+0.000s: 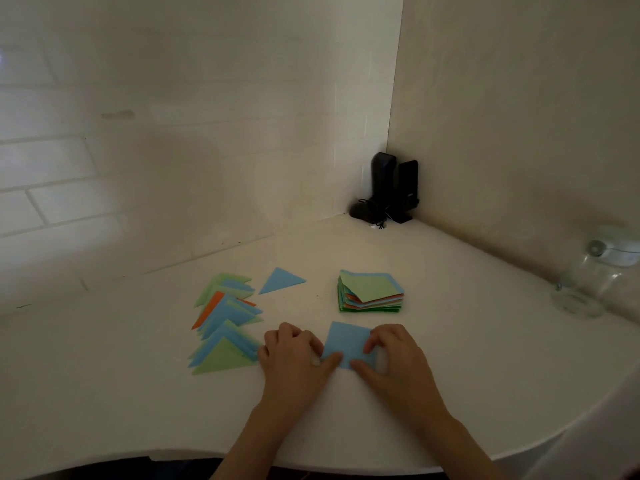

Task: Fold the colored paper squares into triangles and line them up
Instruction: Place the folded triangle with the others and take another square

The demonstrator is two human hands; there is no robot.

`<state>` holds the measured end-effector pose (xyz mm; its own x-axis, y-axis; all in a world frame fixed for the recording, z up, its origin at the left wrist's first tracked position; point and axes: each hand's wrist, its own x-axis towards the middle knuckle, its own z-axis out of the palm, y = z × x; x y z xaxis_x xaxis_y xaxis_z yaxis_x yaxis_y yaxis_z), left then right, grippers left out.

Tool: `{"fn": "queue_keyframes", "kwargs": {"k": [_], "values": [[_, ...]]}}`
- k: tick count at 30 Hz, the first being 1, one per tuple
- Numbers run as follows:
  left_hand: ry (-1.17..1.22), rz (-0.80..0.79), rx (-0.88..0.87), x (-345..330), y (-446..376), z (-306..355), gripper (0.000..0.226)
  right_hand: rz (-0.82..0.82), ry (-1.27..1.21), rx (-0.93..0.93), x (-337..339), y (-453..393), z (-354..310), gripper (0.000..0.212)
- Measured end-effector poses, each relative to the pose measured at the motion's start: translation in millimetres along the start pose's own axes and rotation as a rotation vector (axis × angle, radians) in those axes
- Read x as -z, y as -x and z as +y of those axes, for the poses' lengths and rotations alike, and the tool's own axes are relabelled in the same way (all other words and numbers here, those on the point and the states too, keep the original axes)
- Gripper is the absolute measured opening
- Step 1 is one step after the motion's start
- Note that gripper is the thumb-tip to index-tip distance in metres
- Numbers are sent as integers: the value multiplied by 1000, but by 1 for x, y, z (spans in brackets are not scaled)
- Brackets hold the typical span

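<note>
Two hands, left hand (294,355) and right hand (391,355), curled fingers pinching blue square (348,344)

Head view: I get one wide-angle camera, worn on the head, looking forward and down.
Facing: toward the room corner beyond the white table (433,393).
Nearness: close over the table's near edge, forearms entering from below.
</note>
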<state>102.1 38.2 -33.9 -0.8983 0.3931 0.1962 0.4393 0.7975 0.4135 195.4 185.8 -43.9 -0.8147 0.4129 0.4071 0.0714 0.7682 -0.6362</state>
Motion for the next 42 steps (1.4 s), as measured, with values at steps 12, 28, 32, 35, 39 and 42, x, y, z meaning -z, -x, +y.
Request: {"fn": "queue_keyframes", "kwargs": {"k": [12,28,32,35,39,42], "values": [[159,65,-112,8,-3,-3,9,-325,72,-53,19,-14,1,48],[71,149,-439,-4,29,18,29,-184,128,-111,20,9,-16,39],[-49,206,-546,-5,22,17,16,-168,44,-119,25,2,-23,29],[-128,227,-642,-6,21,12,22,-129,44,-109,25,-2,-21,22],[-92,252,-597,-5,18,12,17,-123,57,-63,22,-11,-11,20],[-104,292,-592,-6,12,11,17,-200,119,-8,22,-19,-5,19]]}}
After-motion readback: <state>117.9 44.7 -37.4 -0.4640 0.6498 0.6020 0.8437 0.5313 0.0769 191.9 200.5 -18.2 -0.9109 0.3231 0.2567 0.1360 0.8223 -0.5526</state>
